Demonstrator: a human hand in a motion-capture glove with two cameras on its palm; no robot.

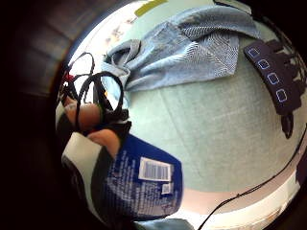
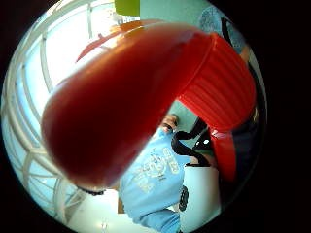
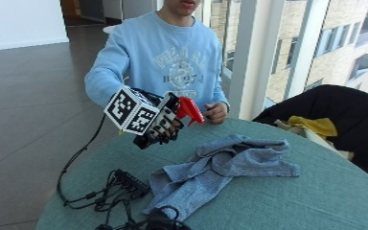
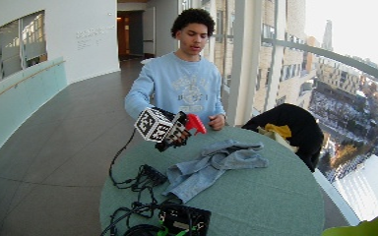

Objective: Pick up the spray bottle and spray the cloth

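Spray bottle (image 3: 189, 109): glossy red plastic head, ribbed collar; body wrapped in smooth blue printed label with white barcode patch. Cloth (image 3: 222, 167): soft blue-grey woven fabric, herringbone texture, matt, rumpled. Desk (image 3: 311, 201): matt green textile-like covering, fine weave.

The plastic spray bottle (image 3: 187, 109) has a red trigger head and a dark blue label bearing a white barcode. The crumpled cloth (image 3: 225, 167) is blue-grey with herringbone weave, on the pale green surface (image 3: 311, 196).

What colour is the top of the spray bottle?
Red; the spray bottle top shows best in the outside view.
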